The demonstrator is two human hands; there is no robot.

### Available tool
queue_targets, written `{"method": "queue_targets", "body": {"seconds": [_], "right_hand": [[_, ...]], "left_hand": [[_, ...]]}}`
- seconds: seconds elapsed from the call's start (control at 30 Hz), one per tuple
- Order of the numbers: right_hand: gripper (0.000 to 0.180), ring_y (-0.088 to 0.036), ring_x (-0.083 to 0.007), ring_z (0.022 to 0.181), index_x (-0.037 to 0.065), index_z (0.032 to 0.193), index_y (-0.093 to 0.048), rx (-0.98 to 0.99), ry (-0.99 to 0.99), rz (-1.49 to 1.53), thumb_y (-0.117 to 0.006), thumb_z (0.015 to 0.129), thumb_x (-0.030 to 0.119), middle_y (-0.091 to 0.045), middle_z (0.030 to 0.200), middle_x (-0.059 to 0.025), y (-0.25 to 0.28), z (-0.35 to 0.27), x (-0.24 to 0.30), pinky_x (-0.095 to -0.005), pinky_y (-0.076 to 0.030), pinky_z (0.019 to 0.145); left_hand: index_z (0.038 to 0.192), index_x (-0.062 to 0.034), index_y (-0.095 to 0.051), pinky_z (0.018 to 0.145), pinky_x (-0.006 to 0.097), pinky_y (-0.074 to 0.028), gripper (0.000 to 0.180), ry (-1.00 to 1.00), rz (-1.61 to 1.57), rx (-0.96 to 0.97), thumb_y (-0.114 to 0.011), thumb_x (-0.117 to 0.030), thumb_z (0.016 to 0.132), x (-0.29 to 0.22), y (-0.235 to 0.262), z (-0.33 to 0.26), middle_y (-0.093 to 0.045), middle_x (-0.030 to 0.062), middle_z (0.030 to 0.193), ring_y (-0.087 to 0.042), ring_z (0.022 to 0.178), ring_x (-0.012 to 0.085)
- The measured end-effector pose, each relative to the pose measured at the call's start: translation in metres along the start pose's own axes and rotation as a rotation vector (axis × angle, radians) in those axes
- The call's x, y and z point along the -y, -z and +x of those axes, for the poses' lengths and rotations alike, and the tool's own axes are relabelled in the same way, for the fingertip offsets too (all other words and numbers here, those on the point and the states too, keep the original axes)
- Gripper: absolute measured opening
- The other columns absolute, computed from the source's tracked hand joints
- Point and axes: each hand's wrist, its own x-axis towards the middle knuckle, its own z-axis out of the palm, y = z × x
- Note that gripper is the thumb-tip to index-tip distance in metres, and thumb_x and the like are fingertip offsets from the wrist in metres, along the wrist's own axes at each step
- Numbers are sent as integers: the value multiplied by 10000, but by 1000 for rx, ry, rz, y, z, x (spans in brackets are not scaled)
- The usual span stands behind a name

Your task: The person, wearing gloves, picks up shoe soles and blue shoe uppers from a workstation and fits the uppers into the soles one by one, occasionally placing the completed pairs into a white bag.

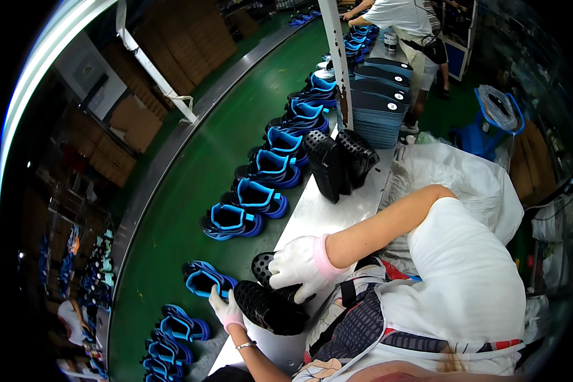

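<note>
1. The person's right hand, in a white glove with a pink cuff, lies on top of a pair of black perforated insoles at the near end of the steel bench; its fingers are curled over them, pressing down.
2. The left hand, also gloved, clasps the lower insole's left edge, fingers wrapped around it.
3. Another pair of black insoles stands propped further along the bench (leaning against each other).
4. A row of blue-and-black shoes runs along the green conveyor just beside the bench.
5. A stack of dark insoles sits beyond, near another worker.
</note>
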Motion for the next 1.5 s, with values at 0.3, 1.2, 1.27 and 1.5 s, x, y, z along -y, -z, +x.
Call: {"method": "queue_targets", "body": {"seconds": [0.3, 1.2, 1.27, 1.5], "right_hand": [[399, -598, -322, 965, 73, 1040, -628, -60, 67, 6, -689, 762, 352, -605, 999, -136, -7, 4, -9, -441, -510, 778], [414, -594, -315, 957, 61, 987, -624, -68, -21, 4, -705, 729, 376, -610, 976, -132, -5, 16, -11, -436, -501, 782], [417, -592, -319, 908, 58, 999, -604, -125, -9, -33, -691, 737, 371, -600, 947, -124, -10, 13, -14, -438, -496, 758], [418, -605, -333, 920, 40, 938, -628, -30, 9, -20, -708, 732, 395, -613, 931, -153, -2, 15, -11, -438, -505, 763]], "left_hand": [[1334, -37, -506, 933, 379, -442, 523, -29, 0, -40, -656, -182, 854, -6, -3, -2, -519, 185, 1270, -560, 1070, 326], [1282, -13, -537, 1006, 395, -408, 453, 69, 1, -40, -640, -190, 878, 11, 5, 4, -539, 200, 1270, -535, 1157, 365], [1284, -13, -536, 1008, 396, -406, 456, 62, 2, -46, -639, -196, 879, 13, 3, 5, -538, 199, 1277, -533, 1162, 365], [1253, 3, -568, 999, 397, -418, 428, 75, 12, -56, -621, -223, 893, 12, 6, 12, -575, 207, 1240, -556, 1145, 364]]}}
